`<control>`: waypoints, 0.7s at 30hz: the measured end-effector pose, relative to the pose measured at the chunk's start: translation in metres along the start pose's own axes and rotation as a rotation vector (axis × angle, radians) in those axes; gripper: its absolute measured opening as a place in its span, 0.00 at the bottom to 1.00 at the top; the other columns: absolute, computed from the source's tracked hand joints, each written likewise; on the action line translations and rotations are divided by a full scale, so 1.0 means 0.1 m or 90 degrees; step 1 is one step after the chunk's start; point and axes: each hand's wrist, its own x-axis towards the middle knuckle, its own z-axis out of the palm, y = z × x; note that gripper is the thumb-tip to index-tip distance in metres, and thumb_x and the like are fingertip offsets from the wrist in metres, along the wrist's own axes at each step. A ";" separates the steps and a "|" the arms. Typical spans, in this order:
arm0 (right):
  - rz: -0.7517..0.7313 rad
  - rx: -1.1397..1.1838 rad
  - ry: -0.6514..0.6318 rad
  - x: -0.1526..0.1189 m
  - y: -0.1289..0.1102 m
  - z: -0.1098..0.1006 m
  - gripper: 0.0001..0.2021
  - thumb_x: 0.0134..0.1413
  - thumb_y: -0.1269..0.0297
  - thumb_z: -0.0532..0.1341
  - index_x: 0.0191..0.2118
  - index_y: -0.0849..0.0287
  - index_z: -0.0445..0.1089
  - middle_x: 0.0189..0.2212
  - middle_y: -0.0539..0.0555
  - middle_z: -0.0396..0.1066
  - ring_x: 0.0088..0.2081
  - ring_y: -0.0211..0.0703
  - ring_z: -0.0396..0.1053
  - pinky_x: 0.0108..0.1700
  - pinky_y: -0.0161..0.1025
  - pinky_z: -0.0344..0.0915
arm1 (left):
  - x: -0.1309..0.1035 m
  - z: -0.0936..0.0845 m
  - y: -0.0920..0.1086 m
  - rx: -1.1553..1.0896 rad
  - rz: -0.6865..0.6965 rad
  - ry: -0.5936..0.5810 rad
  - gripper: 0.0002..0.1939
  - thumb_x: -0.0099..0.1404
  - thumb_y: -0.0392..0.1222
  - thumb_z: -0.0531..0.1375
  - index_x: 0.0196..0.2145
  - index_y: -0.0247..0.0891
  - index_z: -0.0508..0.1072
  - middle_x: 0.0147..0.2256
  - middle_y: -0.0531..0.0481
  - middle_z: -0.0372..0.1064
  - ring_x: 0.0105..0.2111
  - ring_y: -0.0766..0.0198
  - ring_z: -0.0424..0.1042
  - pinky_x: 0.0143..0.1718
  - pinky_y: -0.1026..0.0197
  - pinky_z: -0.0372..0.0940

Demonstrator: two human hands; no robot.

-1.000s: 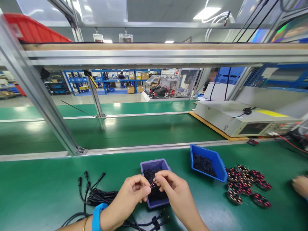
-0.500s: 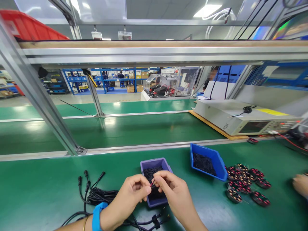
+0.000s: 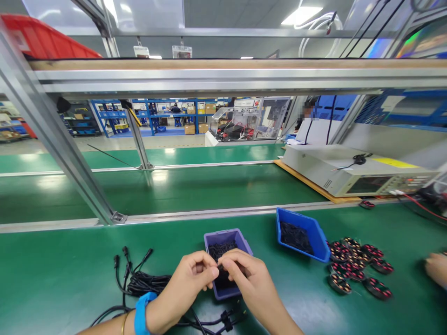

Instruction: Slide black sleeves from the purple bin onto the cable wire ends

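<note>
- Purple plastic, in the head view: one small bin (image 3: pixel 226 294) sits on the green bench (image 3: pixel 52 279), directly beneath the fingertips, with black pieces (image 3: pixel 221 248) inside, too many and too tangled to count.
- Two bare hands meet above it. The left hand (image 3: pixel 190 279) and the right hand (image 3: pixel 256 284) each have thumb and forefinger pinched together on one small dark piece (image 3: pixel 219 267); the fingers hide most of it, so I cannot tell its exact shape.
- The step in hand looks like close fingertip work on that piece. I'd judge that any further move calls for a light, steady pinch from both sides, as a slip could drop it into the bin.
- One blue bin (image 3: pixel 320 239) stands to the right, holding uncounted black pieces (image 3: pixel 295 236).
- Just beside it lies one cluster of round coil parts (image 3: pixel 352 265), roughly a dozen, overlapping too much for a sure count; one lone coil part (image 3: pixel 366 204) rests near the one grey instrument (image 3: pixel 314 163).
- One bundle of black cables (image 3: pixel 146 283) lies by the left forearm, with at least three connector ends showing.
- One co-worker's hand (image 3: pixel 436 267) shows, blurred, at the right edge.
</note>
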 end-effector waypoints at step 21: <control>-0.089 -0.199 -0.329 -0.10 -0.26 -0.51 0.11 0.39 0.77 0.70 0.32 0.55 0.80 0.30 0.47 0.78 0.32 0.42 0.74 0.37 0.32 0.67 | -0.56 -0.25 -0.18 1.010 0.136 -0.169 0.12 0.66 0.37 0.59 0.46 0.35 0.77 0.48 0.35 0.75 0.50 0.42 0.71 0.52 0.47 0.64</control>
